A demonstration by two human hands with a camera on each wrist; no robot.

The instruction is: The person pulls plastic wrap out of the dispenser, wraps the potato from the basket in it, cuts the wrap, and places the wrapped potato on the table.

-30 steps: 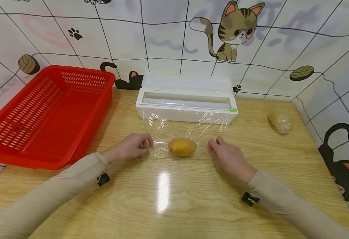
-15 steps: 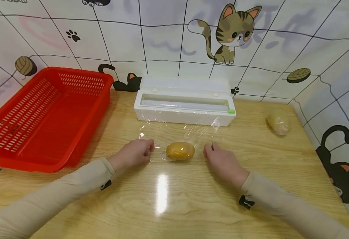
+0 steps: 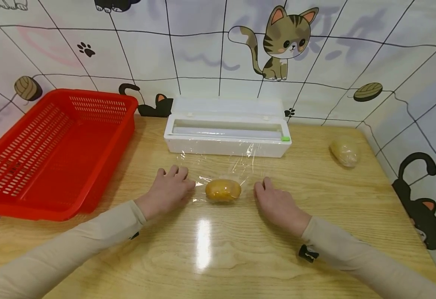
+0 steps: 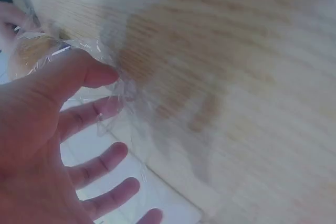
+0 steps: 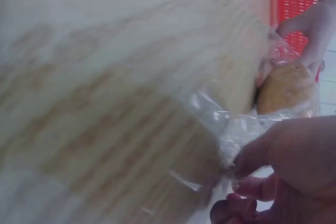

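I have the left hand [image 3: 166, 192] with its fingers [image 4: 100, 167] spread, thumb [image 4: 79, 73] parted from index [image 4: 84, 119]; across from it, my right hand [image 3: 280, 207] is curled, thumb and index pinching.

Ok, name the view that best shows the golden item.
Head view: the golden item appears whole and sharpest. The left wrist view shows part behind the left hand; the right wrist view, a hazy shape near its edge.
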